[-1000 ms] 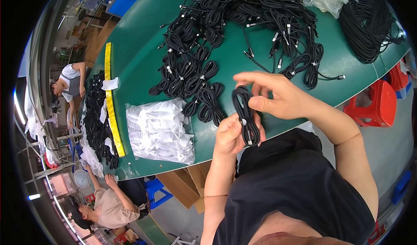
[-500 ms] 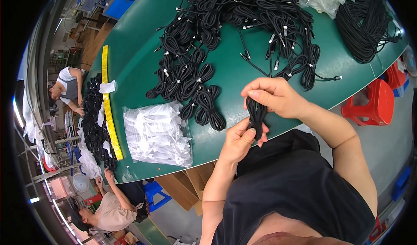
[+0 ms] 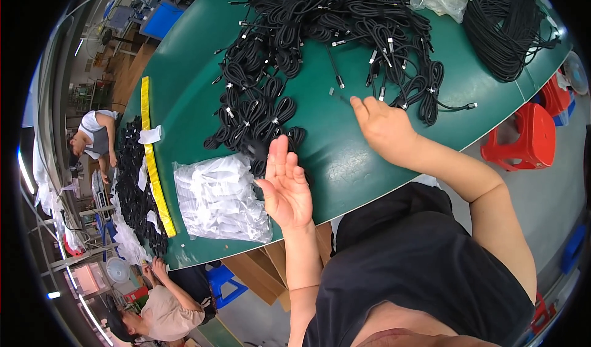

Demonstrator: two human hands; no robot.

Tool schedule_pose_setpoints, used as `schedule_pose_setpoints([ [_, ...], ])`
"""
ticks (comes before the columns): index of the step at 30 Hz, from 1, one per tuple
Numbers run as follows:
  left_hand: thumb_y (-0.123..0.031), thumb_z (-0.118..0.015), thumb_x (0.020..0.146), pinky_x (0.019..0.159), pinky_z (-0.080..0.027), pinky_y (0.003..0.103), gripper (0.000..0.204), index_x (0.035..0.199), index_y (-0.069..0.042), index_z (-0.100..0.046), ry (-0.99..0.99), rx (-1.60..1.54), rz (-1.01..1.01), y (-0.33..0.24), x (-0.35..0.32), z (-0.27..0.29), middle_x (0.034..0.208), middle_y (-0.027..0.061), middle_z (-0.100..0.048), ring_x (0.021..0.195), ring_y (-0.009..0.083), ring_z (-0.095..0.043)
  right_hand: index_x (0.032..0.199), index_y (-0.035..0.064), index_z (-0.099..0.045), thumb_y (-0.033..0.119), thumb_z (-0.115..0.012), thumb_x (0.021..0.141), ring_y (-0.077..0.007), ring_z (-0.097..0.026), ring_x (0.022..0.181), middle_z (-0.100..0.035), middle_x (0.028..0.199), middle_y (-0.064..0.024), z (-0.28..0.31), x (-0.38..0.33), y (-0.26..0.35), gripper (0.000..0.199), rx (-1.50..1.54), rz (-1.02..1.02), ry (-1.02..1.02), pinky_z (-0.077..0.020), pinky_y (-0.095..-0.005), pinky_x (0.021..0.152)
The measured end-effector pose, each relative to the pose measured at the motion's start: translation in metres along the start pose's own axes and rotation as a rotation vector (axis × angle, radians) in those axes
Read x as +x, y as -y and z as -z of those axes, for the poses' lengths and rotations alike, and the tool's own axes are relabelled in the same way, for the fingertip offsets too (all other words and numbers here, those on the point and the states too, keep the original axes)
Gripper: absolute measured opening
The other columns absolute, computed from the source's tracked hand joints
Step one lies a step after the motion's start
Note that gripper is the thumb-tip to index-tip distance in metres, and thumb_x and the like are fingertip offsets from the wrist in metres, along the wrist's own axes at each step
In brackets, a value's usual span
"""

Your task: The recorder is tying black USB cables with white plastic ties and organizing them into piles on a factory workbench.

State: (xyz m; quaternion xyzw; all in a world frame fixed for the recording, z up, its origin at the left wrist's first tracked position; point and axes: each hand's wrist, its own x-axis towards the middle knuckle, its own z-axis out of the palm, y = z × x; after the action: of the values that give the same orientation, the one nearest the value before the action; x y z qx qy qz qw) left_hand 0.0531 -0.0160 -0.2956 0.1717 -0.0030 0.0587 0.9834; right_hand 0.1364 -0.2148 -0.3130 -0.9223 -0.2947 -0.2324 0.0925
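Black cables (image 3: 289, 24) (piled past counting) lie near two hands (image 3: 288, 193) (image 3: 389, 133)

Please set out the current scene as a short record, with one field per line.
Left hand: open, palm toward the camera, no object visible in it
Right hand: fingers beside a blurred cable end; grip unclear
Surface: green table
Cables: tied black bundles, mostly beyond the hands; large black coil at far right
Packaging: clear bag of white items, left of the left hand
Seating: red stool, right
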Motion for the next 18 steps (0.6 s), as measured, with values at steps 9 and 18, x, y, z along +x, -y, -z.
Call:
schedule_pose_setpoints([
  [9,-0.012,-0.05,0.09,0.063,-0.047,0.03,0.02,0.103,0.002,-0.055,-0.032,0.38,0.275,0.019,-0.01,0.008,0.087,0.0158,-0.062,0.07,0.0202,-0.058,0.093,-0.0046,-0.058,0.007,-0.057,0.06,-0.0164,-0.052,0.063,-0.048,0.072,-0.0061,0.008,-0.007,0.005,0.035,-0.011,0.099,0.107,-0.0446,-0.0248,0.048],
  [18,-0.014,-0.051,0.09,0.064,-0.047,0.029,0.02,0.101,0.003,-0.056,-0.046,0.465,0.421,0.028,-0.016,0.009,0.088,0.0154,-0.063,0.073,0.0197,-0.06,0.078,0.0,-0.056,0.011,-0.059,0.059,-0.0162,-0.052,0.062,-0.048,0.067,-0.0049,0.017,-0.007,0.001,0.022,-0.169,-0.019,-0.001,-0.0433,-0.0235,0.048],
])
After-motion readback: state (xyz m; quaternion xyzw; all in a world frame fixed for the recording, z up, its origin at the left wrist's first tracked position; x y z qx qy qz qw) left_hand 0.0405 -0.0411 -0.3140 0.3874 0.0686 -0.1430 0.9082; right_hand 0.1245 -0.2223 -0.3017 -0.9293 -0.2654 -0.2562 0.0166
